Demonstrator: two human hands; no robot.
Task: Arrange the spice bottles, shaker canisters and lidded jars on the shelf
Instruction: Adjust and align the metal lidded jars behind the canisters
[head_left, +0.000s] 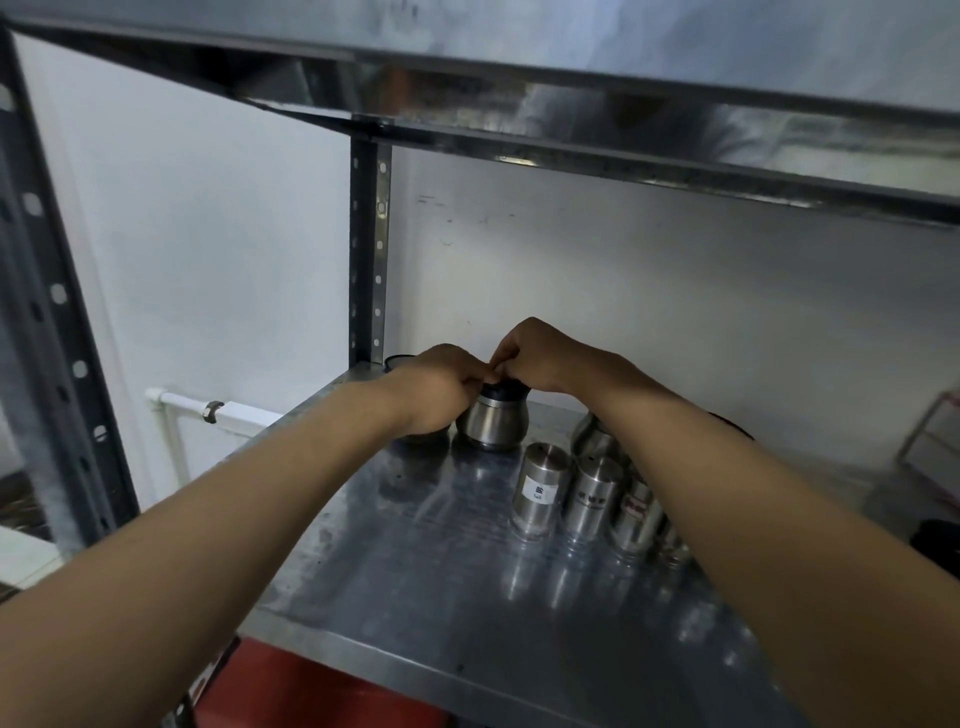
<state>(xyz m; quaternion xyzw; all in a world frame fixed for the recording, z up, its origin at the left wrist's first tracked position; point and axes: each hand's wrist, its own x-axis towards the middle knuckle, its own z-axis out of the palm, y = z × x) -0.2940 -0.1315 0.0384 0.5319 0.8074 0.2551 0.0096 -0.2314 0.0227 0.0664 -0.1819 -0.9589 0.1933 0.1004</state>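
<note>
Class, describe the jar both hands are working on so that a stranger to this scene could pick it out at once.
Start at the metal shelf and go to its back left corner, by the perforated upright post. There the left hand and right hand meet over the lidded jar. Unlike the straight, labelled shaker canisters standing nearer the front, it is pot-bellied steel with a dark lid.

Wall: I'm looking at a pale wall (234, 249) behind the rack, scuffed with a few dark marks right of the post.
Post: a grey perforated post (370, 249) stands upright at the back left corner.
Near post: another holed upright (52, 338) leans across my left edge.
Pipe: a white pipe (218, 410) runs low along the wall, a metal clip on it.
Red box: something red (317, 691) sits below, partly hidden.
</note>
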